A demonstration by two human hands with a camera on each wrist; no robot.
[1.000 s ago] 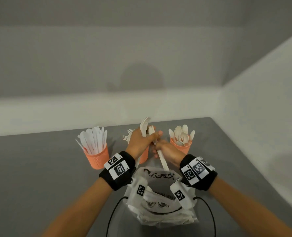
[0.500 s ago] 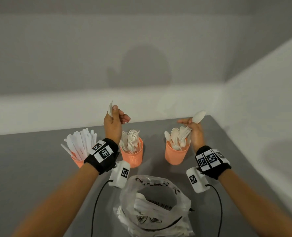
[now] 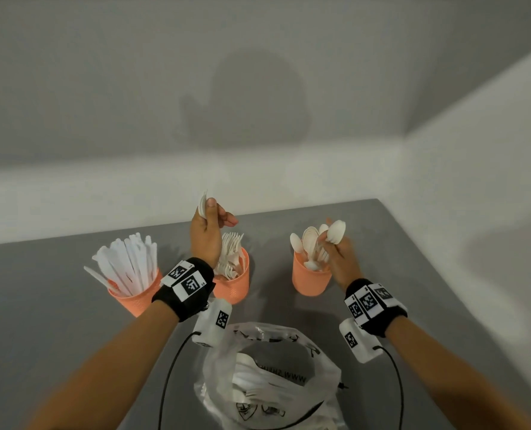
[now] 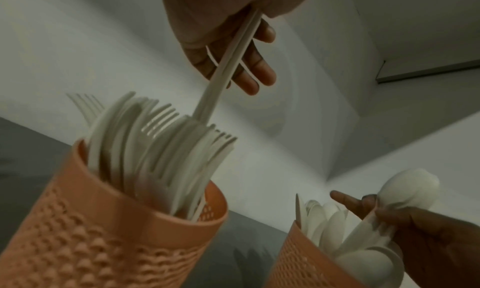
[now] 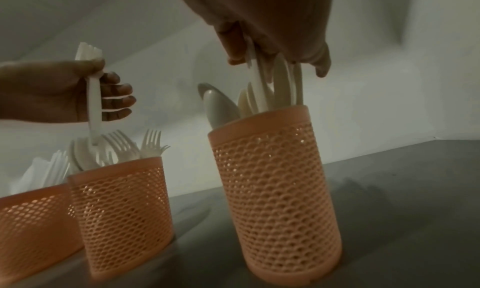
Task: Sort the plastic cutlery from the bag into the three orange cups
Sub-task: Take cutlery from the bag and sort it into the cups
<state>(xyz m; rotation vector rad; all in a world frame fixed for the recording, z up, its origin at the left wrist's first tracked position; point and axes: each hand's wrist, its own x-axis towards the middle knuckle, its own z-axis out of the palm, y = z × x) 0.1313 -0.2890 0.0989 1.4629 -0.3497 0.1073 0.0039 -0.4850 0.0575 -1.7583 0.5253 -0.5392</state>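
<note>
On the grey tabletop (image 3: 413, 274), left of the fork cup (image 3: 234, 285) stands the knife cup (image 3: 136, 297), right the spoon cup (image 3: 310, 279). The left hand (image 3: 206, 234) pinches a fork (image 5: 94, 99) above it; the right hand (image 3: 340, 259) grips a spoon (image 3: 336, 231). The bag (image 3: 270, 377) lies nearer.

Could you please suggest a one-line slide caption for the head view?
Left hand lowers a fork over the fork cup; right hand slots a spoon into the spoon cup.
</note>
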